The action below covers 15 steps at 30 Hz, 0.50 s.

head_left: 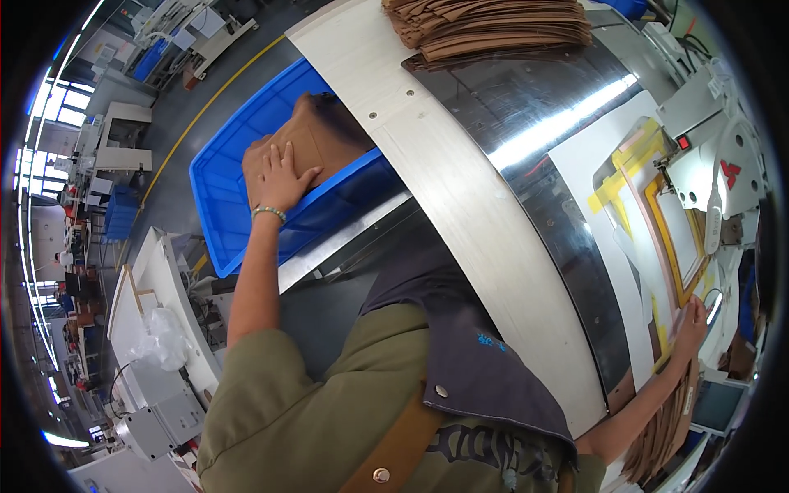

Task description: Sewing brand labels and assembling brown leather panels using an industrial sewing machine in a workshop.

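Observation:
My left hand (pixel 283 180) lies flat with its fingers spread on brown fabric pieces (pixel 316 141) inside a blue plastic bin (pixel 215 215). A beaded bracelet is on that wrist. Far to the right, my right hand (pixel 690 329) is at the near corner of a yellow-edged clamp frame (pixel 680 283), under the head of a sewing machine (pixel 723 177). Its fingers are pressed together; what is between them, if anything, is too small to make out. Yellow tape (pixel 608 193) holds a clear sheet beside the frame.
A tall stack of brown fabric pieces (pixel 493 29) sits at the table's far end. More brown pieces (pixel 662 431) hang beside my right forearm. The pale table edge (pixel 460 197) runs between bin and machine. At left stands a white table (pixel 152 279) with a clear plastic bag (pixel 164 341).

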Each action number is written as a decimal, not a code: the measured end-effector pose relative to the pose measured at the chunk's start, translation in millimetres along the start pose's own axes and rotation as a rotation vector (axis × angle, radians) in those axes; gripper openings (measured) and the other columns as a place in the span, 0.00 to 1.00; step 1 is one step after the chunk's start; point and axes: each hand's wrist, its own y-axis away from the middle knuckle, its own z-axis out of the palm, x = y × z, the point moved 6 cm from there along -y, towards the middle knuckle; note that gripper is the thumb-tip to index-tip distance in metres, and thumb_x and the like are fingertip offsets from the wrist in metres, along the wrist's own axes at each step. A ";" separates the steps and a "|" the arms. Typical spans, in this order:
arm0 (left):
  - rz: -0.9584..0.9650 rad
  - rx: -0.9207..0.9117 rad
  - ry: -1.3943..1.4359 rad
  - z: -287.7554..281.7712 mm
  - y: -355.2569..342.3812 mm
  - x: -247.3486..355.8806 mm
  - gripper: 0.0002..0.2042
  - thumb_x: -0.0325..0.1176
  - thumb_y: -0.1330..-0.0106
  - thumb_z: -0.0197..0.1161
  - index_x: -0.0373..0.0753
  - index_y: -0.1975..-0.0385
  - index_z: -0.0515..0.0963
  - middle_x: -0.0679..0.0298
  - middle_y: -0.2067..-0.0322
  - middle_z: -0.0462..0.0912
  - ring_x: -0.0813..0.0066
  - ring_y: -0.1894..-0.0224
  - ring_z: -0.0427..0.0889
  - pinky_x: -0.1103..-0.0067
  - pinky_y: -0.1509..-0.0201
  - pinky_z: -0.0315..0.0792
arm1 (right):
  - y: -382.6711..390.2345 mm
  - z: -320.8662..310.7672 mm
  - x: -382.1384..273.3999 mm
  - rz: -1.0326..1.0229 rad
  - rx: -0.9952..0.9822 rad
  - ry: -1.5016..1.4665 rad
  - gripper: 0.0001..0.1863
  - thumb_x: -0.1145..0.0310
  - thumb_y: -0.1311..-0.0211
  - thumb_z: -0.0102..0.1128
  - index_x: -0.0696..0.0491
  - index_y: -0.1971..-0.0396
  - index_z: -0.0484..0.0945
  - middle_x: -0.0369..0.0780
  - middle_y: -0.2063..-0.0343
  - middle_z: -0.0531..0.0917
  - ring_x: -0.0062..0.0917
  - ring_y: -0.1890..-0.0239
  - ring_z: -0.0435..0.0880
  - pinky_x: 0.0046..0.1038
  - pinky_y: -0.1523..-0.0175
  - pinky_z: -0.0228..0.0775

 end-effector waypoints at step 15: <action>0.485 0.382 1.034 -160.9 23.0 174.5 0.11 0.21 0.33 0.67 0.34 0.78 0.75 0.57 0.80 0.75 0.61 0.80 0.73 0.69 0.74 0.64 | 41.8 -40.9 -84.1 -0.032 0.169 -0.033 0.19 0.59 0.21 0.58 0.58 0.43 0.85 0.42 0.46 0.88 0.28 0.39 0.83 0.29 0.31 0.68</action>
